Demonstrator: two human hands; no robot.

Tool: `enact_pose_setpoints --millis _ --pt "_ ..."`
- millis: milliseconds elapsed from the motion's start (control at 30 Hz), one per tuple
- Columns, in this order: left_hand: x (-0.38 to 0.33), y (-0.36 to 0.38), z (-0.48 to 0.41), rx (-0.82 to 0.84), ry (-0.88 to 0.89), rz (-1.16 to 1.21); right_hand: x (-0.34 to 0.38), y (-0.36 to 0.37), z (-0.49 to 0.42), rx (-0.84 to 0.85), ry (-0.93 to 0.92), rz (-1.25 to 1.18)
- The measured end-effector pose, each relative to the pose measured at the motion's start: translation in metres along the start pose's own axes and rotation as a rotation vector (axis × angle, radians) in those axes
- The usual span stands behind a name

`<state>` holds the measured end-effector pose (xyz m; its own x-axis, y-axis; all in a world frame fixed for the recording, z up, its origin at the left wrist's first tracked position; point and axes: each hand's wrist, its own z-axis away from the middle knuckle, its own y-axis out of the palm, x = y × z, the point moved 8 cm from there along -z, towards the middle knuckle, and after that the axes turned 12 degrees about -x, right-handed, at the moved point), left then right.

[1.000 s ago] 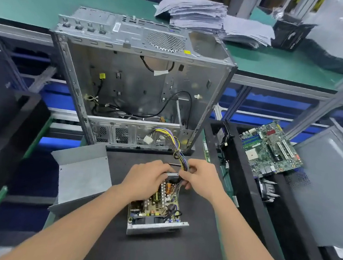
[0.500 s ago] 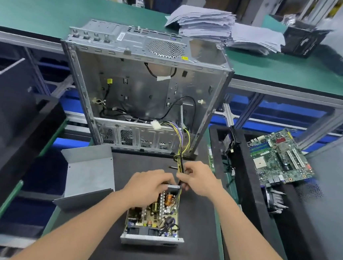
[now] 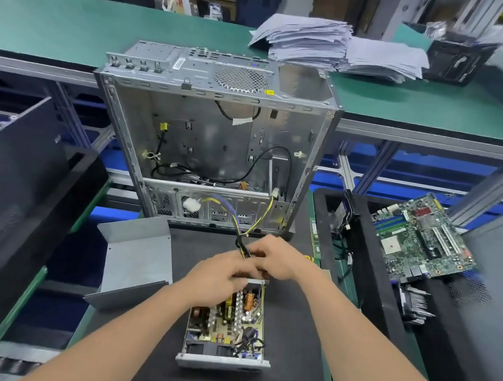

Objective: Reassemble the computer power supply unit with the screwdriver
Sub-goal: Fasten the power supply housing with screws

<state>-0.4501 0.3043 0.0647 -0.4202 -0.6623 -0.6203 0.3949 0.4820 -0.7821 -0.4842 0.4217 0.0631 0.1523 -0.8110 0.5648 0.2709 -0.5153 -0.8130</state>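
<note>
No writing can be read anywhere in this view. The computer case (image 3: 213,131) carries a small yellow sticker (image 3: 269,92) on its top edge and a pale label (image 3: 179,63) on its upper panel, but the marks on both are too small and blurred to make out. The stacked papers (image 3: 304,40) on the green counter (image 3: 75,29) show no legible print. The black box (image 3: 457,61) at the far right bears a light mark on its side that cannot be deciphered. Any printing on the circuit board (image 3: 421,237) is too fine to read.
</note>
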Motion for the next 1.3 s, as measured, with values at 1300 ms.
enact_pose_setpoints --millis 1300 --pt "0.063 -0.014 -0.016 -0.326 -0.79 0.514 -0.002 -0.045 0.007 -0.421 0.261 -0.167"
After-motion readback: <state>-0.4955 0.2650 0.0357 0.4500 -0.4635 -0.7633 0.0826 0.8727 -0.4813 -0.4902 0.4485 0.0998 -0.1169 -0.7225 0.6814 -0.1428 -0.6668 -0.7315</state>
